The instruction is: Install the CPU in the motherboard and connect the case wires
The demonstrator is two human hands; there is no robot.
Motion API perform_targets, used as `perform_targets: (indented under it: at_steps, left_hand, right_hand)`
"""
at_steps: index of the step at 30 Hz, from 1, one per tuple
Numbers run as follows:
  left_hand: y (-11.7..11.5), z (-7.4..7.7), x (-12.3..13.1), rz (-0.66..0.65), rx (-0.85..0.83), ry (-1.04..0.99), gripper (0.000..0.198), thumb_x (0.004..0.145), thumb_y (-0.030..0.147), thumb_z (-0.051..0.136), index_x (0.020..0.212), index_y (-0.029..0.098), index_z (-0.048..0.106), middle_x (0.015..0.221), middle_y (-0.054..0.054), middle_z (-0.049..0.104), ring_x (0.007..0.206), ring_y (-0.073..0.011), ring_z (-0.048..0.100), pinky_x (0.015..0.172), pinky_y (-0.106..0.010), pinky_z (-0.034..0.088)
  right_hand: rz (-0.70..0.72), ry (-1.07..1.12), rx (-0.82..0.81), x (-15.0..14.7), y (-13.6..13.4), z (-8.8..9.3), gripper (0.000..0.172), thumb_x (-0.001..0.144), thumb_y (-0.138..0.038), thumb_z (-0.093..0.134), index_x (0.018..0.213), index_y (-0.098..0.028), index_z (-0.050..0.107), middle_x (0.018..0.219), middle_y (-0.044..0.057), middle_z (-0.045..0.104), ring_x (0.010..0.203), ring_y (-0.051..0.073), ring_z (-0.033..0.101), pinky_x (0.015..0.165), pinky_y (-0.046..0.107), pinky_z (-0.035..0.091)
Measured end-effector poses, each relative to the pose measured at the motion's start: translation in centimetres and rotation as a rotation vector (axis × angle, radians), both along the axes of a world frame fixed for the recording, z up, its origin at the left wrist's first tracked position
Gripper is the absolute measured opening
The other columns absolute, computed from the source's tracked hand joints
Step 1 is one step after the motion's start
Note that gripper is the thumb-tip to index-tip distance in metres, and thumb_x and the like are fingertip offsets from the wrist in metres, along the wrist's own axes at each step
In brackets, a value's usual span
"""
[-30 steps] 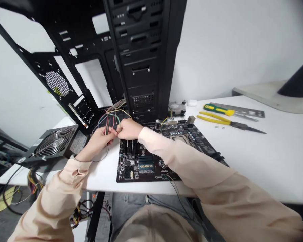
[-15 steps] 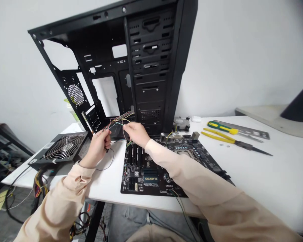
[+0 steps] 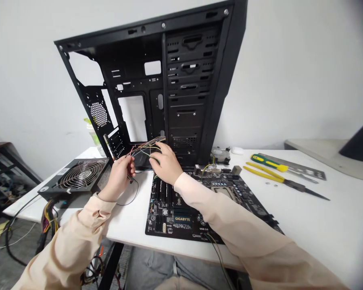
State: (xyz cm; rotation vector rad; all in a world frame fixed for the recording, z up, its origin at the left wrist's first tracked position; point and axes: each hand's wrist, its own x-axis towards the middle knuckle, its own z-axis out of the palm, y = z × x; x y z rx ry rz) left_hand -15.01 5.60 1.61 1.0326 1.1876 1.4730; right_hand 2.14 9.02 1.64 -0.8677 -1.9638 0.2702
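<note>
Thin coloured wires (image 3: 149,145) run out of the lower part of a black computer case (image 3: 196,129). My left hand (image 3: 120,175) is closed in a pinch on several of these wires, in front of the case's lower left opening. Just to the right, my right hand (image 3: 167,162) has its thumb and forefinger apart, beside a green-and-yellow stretch of wire. A loose dark lead with a small connector hangs below the left hand. Under my right forearm lies a black Gigabyte motherboard (image 3: 183,219) on the white table, partly hidden by the sleeve.
A power supply (image 3: 81,177) with a fan grille stands at the left, its cables hanging over the edge. To the right lie a green-yellow screwdriver (image 3: 269,162), yellow-handled pliers (image 3: 286,181) and a metal I/O plate (image 3: 308,171). A small fan (image 3: 220,155) rests behind the motherboard.
My right hand has gone from a pinch on a wire to fingers spread apart. The left hand keeps its pinch on the wires. The whole view has shifted slightly.
</note>
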Motion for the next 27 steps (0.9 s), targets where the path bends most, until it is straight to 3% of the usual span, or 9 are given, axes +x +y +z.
perform_targets:
  at_steps: [3, 6, 10, 15, 19, 23, 27]
  left_hand:
    - [0.1, -0.2, -0.1, -0.005, 0.000, -0.001, 0.032, 0.092, 0.035, 0.057, 0.118, 0.016, 0.056, 0.115, -0.009, 0.060, 0.095, -0.0204, 0.062, 0.080, -0.040, 0.054]
    - [0.3, -0.4, 0.0, -0.037, -0.011, -0.004, 0.031, 0.092, 0.034, 0.057, 0.117, 0.015, 0.057, 0.113, -0.008, 0.061, 0.093, -0.0196, 0.063, 0.078, -0.039, 0.055]
    - [0.1, -0.3, 0.7, -0.127, -0.005, -0.021, 0.026, 0.092, 0.032, 0.058, 0.111, 0.014, 0.059, 0.109, -0.007, 0.062, 0.091, -0.0185, 0.063, 0.077, -0.037, 0.055]
    - [-0.3, -0.2, 1.5, -0.201, 0.033, -0.020, 0.019, 0.091, 0.029, 0.060, 0.101, 0.013, 0.062, 0.103, -0.006, 0.065, 0.090, -0.0177, 0.064, 0.078, -0.037, 0.055]
    - [-0.1, -0.3, 1.1, -0.141, 0.058, -0.011, 0.020, 0.091, 0.029, 0.060, 0.102, 0.013, 0.062, 0.102, -0.006, 0.065, 0.088, -0.0172, 0.064, 0.076, -0.036, 0.055]
    - [0.3, -0.4, 0.6, -0.031, 0.055, -0.027, 0.025, 0.092, 0.031, 0.059, 0.110, 0.014, 0.059, 0.109, -0.007, 0.062, 0.091, -0.0184, 0.063, 0.077, -0.037, 0.055]
    - [0.6, -0.6, 0.4, 0.007, 0.037, -0.034, 0.027, 0.092, 0.031, 0.058, 0.113, 0.014, 0.058, 0.111, -0.008, 0.062, 0.092, -0.0188, 0.063, 0.077, -0.037, 0.055]
  right_hand:
    - [-0.015, -0.023, -0.097, -0.4, 0.2, 0.4, 0.022, 0.085, -0.019, 0.054, 0.091, -0.011, 0.073, 0.141, 0.020, 0.044, 0.134, 0.027, 0.039, 0.112, 0.040, 0.029]
    - [-0.042, 0.016, -0.219, -0.6, 0.4, 1.2, 0.018, 0.082, -0.017, 0.057, 0.083, -0.013, 0.075, 0.132, 0.018, 0.053, 0.129, 0.025, 0.046, 0.109, 0.036, 0.033]
    - [-0.060, 0.047, -0.257, -0.4, 0.1, 2.0, 0.017, 0.081, -0.022, 0.060, 0.073, -0.018, 0.074, 0.097, 0.008, 0.069, 0.100, 0.019, 0.062, 0.091, 0.030, 0.044]
    - [-0.020, 0.084, -0.251, -0.4, -1.3, 2.5, 0.027, 0.085, -0.032, 0.055, 0.071, -0.018, 0.074, 0.062, 0.000, 0.064, 0.063, 0.013, 0.057, 0.063, 0.024, 0.039]
    - [-0.040, 0.102, -0.181, -0.3, -1.8, 2.3, 0.025, 0.082, -0.037, 0.056, 0.079, -0.021, 0.075, 0.054, -0.003, 0.057, 0.055, 0.012, 0.049, 0.056, 0.024, 0.032]
    - [-0.135, 0.197, -0.198, 0.0, -1.1, 2.1, 0.029, 0.082, -0.037, 0.055, 0.097, -0.020, 0.073, 0.048, -0.005, 0.050, 0.050, 0.013, 0.048, 0.057, 0.024, 0.035]
    - [-0.192, 0.158, -0.195, 0.2, -0.7, 2.2, 0.029, 0.082, -0.032, 0.054, 0.102, -0.020, 0.071, 0.048, -0.004, 0.053, 0.053, 0.015, 0.052, 0.060, 0.025, 0.039]
